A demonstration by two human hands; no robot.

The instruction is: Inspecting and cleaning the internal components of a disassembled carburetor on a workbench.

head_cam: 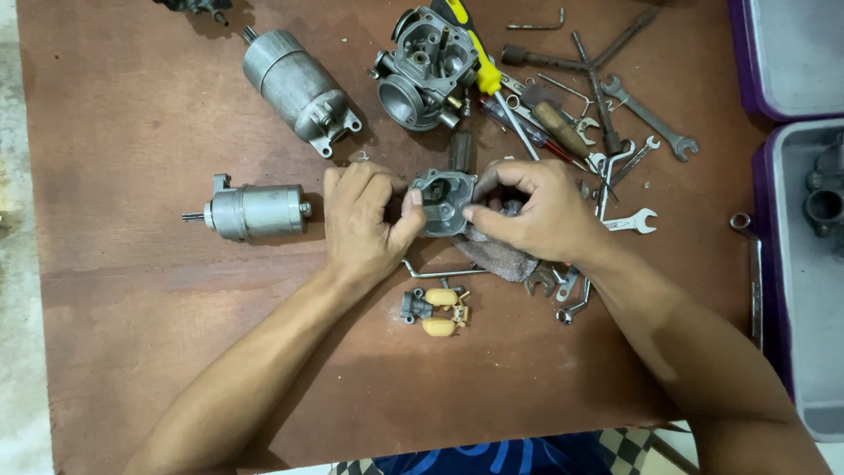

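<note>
Metal carb bowl | btwn L hand & R hand fingers | gripped

Both hands on float bowl

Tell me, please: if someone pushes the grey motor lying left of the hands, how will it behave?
The grey motor lies on its side and is cylindrical, so it may roll on the wooden board. Its metal body suggests it is heavy and stiff. The mounting lug could stop the rolling soon.

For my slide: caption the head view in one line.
Both hands, left hand and right hand, grip a small metal bowl among scattered wrenches.
</note>
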